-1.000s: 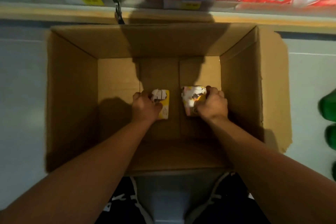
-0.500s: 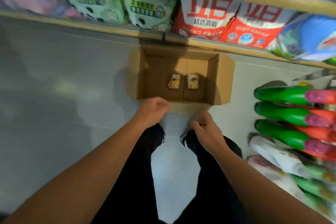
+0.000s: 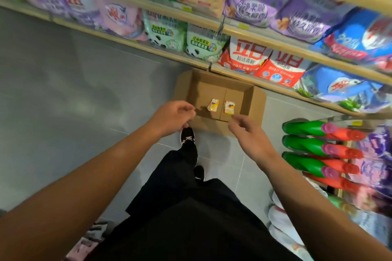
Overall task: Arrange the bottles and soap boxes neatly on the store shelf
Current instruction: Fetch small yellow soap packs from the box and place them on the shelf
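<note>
Two small yellow-and-white soap boxes, one on the left (image 3: 213,104) and one on the right (image 3: 229,107), lie side by side on the bottom of an open cardboard box (image 3: 255,103) on the floor. High above its near edge my left hand (image 3: 172,116) hangs with fingers loosely curled and nothing in it. My right hand (image 3: 247,131) hovers to the right, fingers apart and empty. Green bottles with pink and red caps (image 3: 305,146) lie in rows on the shelf at the right.
Shelves (image 3: 239,34) behind the cardboard box carry bags of detergent in purple, green, red and blue. Grey tiled floor (image 3: 63,101) stretches to the left. My black trousers and black shoe (image 3: 187,136) stand just before the cardboard box. White bottles lie at the lower right.
Both hands have let go of the soap boxes and risen out of the cardboard box. I have stood up, so the box now looks small and far below.
</note>
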